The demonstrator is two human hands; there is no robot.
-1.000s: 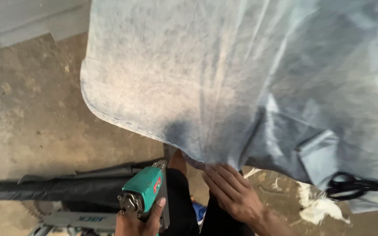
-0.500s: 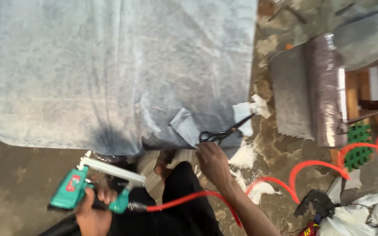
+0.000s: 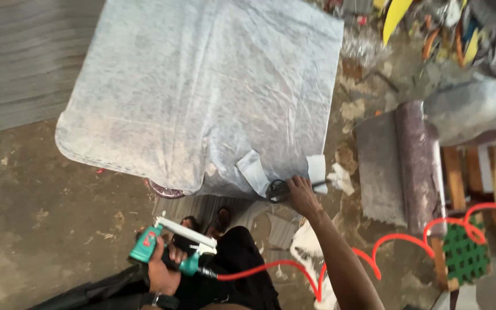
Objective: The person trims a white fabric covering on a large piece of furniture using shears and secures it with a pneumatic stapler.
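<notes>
The right hand point(image 3: 302, 194), lower centre-right of the frame, reaches forward with the fingers curled over a pair of black-handled scissors point(image 3: 279, 190). The fingers touch the scissor handles; whether they are fully clamped on them cannot be determined. The scissors lie at the near edge of a large grey fabric-covered panel point(image 3: 202, 92), which fills the upper centre of the frame. Two small loose flaps of pale fabric point(image 3: 254, 171) stand up from that edge, one on each side of the scissors.

The left hand point(image 3: 161, 270), lower left of the frame, is wrapped tightly around the grip of a teal pneumatic staple gun point(image 3: 170, 245). The gun has a white magazine bar along its upper side and is held away from the panel, above the floor. A coiled red air hose point(image 3: 374, 252) leaves the base of the gun and runs to the right across the lower frame toward the right edge.

Beneath the panel's near edge, the person's sandalled feet point(image 3: 208, 221) stand on a concrete floor point(image 3: 35, 201) strewn with fabric scraps. To the right of the panel stands a partly upholstered furniture frame point(image 3: 414, 161) with a maroon padded section and exposed wooden members. A green webbing piece point(image 3: 463, 250) lies at lower right.
</notes>
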